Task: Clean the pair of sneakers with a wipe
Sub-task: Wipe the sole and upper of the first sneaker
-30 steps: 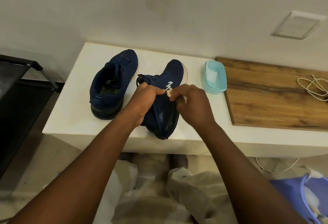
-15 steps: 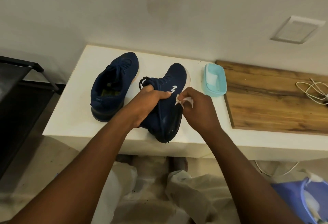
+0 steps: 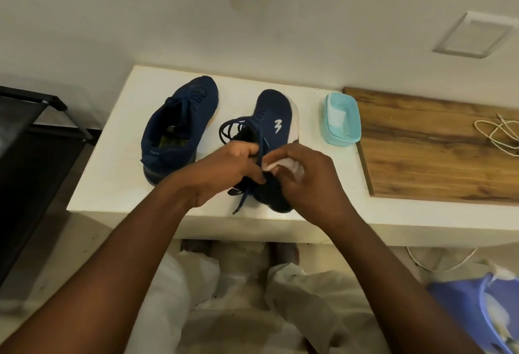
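Head view | left hand (image 3: 224,168) curled round the near sneaker (image 3: 273,112) at its opening, steadying it on the white counter (image 3: 112,174) | right hand (image 3: 311,185) pinches a white wipe (image 3: 276,164) against that shoe's side | progress: apparently mid-wipe, cleanliness unclear | second sneaker (image 3: 182,126) just beside, no hand on it, probably left to do | blue tub (image 3: 341,120) beyond.

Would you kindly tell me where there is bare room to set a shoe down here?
Bare: the wooden board between the teal tub and the white cable, and the left strip of the white counter beside the resting sneaker. Crowded: the middle, where the left hand grips the other sneaker and the right hand pinches the wipe.
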